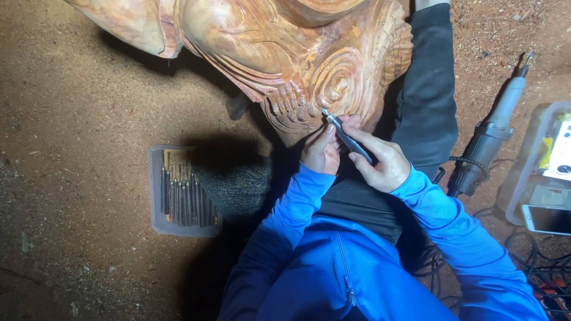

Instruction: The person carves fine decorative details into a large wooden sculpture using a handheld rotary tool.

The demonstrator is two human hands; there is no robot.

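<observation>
Beside the bit tray [184, 191], my left hand [321, 151] braces half-curled against the wood carving [309, 65], steadying the rotary handpiece [348, 137]. My right hand [380, 163] grips it pen-style, burr on the ridges; I judge detailing is underway, and next calls for a light stroke.

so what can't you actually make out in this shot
- Wood carving, head view: its upper part is cut off by the top edge.
- Rotary tool: the tip's contact point is too small to judge; the right hand covers its rear.
- Tray of bits: a dark shadow hides its right side.
- Phone: cut off by the right edge.
- Left hand: fingertips hidden.
</observation>
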